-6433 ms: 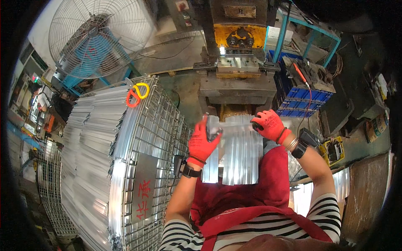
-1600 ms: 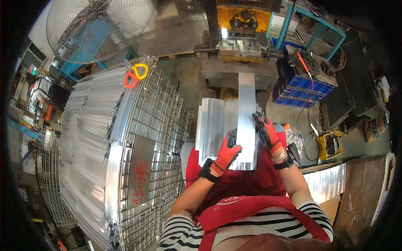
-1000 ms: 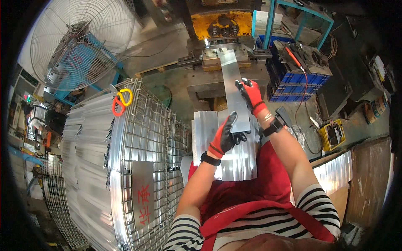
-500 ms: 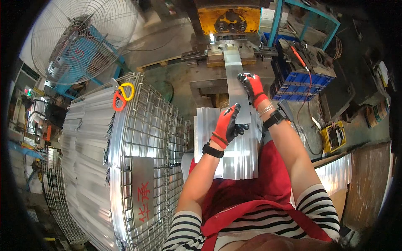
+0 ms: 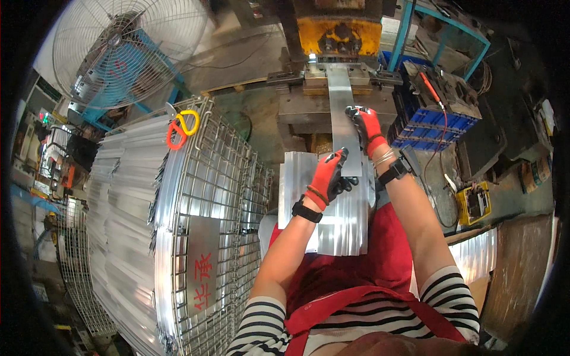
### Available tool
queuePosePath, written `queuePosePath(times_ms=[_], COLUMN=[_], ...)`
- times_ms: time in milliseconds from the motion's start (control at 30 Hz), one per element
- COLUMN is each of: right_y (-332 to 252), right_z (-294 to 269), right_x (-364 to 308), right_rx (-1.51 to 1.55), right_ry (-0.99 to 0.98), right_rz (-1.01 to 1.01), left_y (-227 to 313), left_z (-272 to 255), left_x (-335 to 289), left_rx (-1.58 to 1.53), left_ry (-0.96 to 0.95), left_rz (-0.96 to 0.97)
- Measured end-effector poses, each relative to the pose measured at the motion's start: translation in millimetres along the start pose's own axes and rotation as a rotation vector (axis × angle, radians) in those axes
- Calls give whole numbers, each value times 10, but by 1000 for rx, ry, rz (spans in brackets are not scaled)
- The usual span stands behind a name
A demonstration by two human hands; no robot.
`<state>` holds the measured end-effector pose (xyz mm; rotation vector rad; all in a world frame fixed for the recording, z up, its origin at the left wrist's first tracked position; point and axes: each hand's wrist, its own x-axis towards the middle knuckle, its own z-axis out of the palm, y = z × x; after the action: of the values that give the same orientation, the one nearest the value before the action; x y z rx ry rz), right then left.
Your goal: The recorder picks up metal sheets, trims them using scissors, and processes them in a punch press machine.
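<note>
A long flat metal strip [image 5: 341, 101] runs from the press die [image 5: 360, 76] back toward me, its far end resting in the die. My left hand [image 5: 326, 177], in a red and black glove, is closed on the strip's left edge near its close end. Farther up, my right hand [image 5: 366, 127], gloved the same way, grips the right edge. Beneath the near end lies a stack of shiny metal strips [image 5: 295, 184] over my lap. Parts of the fingers on both hands are hidden around the strip.
At left stands a wire cage [image 5: 208, 178] packed with metal sheets, with scissors [image 5: 182, 129] on its top edge. A large fan [image 5: 119, 53] is behind it. Blue crates [image 5: 418, 121] stand right of the press, and a yellow bin [image 5: 473, 203] sits on the floor at right.
The whole view has shifted slightly, with the press and cage sitting a little farther right in the picture. Both hands keep hold of the strip, which looks nearly unmoved against the die.
</note>
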<state>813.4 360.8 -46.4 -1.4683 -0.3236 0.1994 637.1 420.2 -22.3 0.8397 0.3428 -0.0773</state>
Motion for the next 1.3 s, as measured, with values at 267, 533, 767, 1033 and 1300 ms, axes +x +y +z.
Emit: queuePosePath(times_ms=[267, 533, 767, 1033, 1300], right_y=[-45, -273, -1004, -795, -324], right_z=[-55, -249, -441, -527, -274], right_x=[11, -477, -1138, -1203, -476], right_rx=[-87, -388, -1302, -1014, -200], right_ry=[55, -68, -339, -478, -38], right_rz=[33, -187, -1046, -533, -116], left_y=[-66, -67, 128, 280, -310], left_z=[-57, -309, -472, -433, -335], left_x=[46, -414, -933, -850, -342], left_rx=[-5, 377, 1787, 1368, -2], left_ry=[-65, -57, 142, 604, -213], left_rz=[30, 68, 428, 939, 8])
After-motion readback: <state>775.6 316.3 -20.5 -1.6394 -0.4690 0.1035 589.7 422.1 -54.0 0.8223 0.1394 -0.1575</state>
